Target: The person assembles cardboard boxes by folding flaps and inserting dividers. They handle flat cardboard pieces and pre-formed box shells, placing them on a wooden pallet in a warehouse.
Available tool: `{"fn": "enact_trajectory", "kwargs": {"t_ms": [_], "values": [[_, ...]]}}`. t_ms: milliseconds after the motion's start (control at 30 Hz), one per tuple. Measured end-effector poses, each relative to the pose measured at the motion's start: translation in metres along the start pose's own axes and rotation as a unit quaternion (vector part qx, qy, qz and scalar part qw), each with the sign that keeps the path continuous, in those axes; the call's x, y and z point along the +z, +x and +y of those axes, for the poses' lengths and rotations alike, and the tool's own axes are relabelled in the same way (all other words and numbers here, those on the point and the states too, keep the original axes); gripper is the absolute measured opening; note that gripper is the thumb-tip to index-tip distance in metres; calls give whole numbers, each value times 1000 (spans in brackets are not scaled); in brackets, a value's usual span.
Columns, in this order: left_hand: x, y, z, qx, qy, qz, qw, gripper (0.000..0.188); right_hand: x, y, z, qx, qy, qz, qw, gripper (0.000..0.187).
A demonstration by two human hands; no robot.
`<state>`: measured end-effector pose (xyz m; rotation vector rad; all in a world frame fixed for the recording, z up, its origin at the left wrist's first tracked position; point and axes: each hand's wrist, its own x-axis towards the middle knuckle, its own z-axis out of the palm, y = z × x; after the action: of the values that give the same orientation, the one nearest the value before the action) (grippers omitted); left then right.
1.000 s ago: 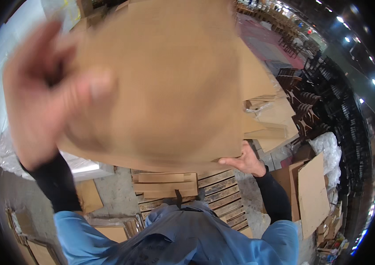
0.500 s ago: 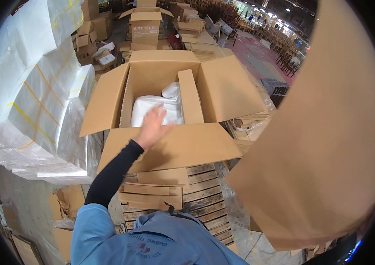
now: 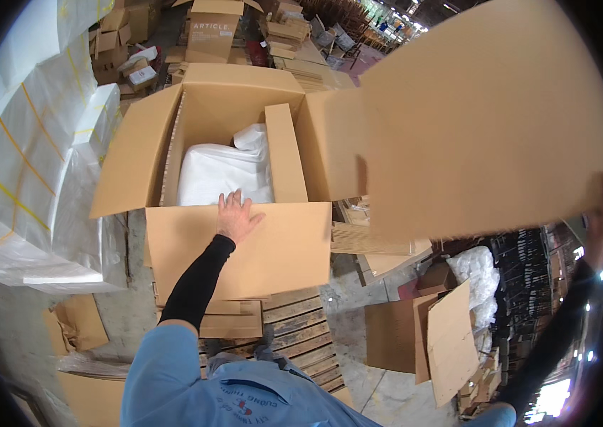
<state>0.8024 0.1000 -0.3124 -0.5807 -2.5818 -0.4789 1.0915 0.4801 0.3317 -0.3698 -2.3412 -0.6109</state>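
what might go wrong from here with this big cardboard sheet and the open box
The big cardboard sheet might swing or slip, since the right hand holds it only near one corner.

It could catch the box's right flap, which sticks out on that side.

The left hand has its fingers over the near edge of the box, so the cardboard might scrape them.

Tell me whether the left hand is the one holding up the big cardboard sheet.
No, the left hand is at the open box's near flap, while the right hand holds the sheet.
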Motion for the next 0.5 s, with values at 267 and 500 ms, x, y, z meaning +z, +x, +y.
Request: {"fn": "enact_trajectory", "kwargs": {"t_ms": [267, 500], "values": [[28, -4, -1, 21, 48, 95, 994, 45, 289, 147, -166, 125, 691, 250, 666, 33], [38, -3, -4, 23, 37, 119, 992, 45, 343, 230, -233, 142, 630, 237, 726, 25]]}}
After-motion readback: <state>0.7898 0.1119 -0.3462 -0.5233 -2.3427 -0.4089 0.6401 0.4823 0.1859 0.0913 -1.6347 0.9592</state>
